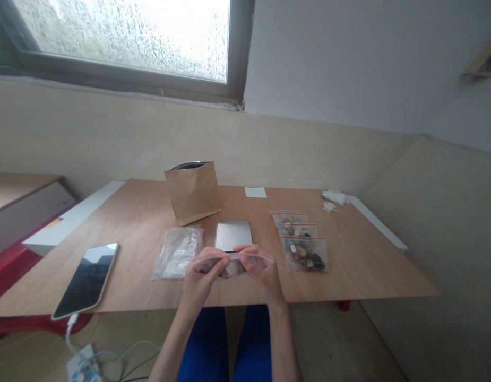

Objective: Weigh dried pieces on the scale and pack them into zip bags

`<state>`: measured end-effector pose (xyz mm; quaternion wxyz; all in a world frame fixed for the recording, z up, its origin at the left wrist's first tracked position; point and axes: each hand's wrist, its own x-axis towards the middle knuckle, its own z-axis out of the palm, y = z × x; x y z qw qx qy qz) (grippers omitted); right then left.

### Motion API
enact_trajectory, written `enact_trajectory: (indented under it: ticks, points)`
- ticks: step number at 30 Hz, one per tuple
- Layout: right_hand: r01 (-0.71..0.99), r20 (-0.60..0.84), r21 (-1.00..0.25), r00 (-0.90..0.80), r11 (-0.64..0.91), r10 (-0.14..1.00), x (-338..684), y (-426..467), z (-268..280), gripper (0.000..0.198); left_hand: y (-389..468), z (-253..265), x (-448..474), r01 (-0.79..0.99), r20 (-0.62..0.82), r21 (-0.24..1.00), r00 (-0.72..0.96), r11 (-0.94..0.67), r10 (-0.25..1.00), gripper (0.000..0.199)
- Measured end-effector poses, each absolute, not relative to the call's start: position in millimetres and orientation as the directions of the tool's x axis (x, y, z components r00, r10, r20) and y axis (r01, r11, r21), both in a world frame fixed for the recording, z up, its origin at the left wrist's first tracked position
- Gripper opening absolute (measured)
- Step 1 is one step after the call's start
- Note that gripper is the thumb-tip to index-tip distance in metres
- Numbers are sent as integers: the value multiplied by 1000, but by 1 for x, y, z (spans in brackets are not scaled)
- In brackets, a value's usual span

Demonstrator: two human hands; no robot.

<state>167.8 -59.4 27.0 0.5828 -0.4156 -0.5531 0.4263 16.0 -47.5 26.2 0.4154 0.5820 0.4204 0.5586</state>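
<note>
Between my two hands is a clear zip bag [232,269] with something pale and brownish inside, held near the table's front edge. My left hand [204,269] pinches the bag's top edge on one side, thumb pointing inward. On the other side my right hand [261,268] grips the same edge between thumb and fingers. Just beyond them lies a small scale [233,233] with a silver top, its near edge partly hidden by my fingers. To the left is a stack of clear plastic bags [177,253]. Filled zip bags [304,254] with dark and brown pieces overlap at the right.
A brown paper pouch [193,192] stands open at the back. Behind the scale lies a white paper [255,192]. A phone [88,278] with a charging cable [70,331] lies at the left front edge. Crumpled white scraps [333,199] sit back right.
</note>
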Motion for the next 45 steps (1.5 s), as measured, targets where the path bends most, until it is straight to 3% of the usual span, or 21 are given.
enact_trajectory:
  ticks: [4, 14, 25, 31, 35, 39, 42, 45]
  points:
    - [-29, 329, -944, 15, 329, 944, 165, -59, 27, 9, -49, 25, 17, 29, 279, 959, 52, -280, 959, 17]
    - [43, 372, -927, 238, 373, 897, 150, -60, 27, 11, -53, 31, 25, 68, 311, 949, -49, -308, 949, 20]
    - [35, 318, -948, 194, 318, 928, 147, -59, 21, 13, -50, 20, 15, 149, 339, 929, 21, -338, 941, 16]
    - [-4, 293, -953, 264, 304, 919, 144, -60, 18, 17, -57, 19, 23, 177, 354, 926, -106, -333, 929, 16]
    - [9, 270, -961, 252, 276, 929, 154, -59, 17, 26, -58, 20, 25, 93, 266, 963, -166, -253, 950, 30]
    - [12, 242, -967, 341, 253, 909, 164, -57, 13, 35, -53, 16, 21, -119, 9, 992, -215, -35, 977, 50]
    - [36, 215, -975, 372, 217, 903, 167, -57, 10, 39, -46, 13, 18, -190, -91, 980, -132, 65, 987, 54]
    - [25, 171, -984, 400, 176, 900, 170, -54, 9, 44, -41, 11, 15, -197, -97, 976, -24, 91, 995, 55]
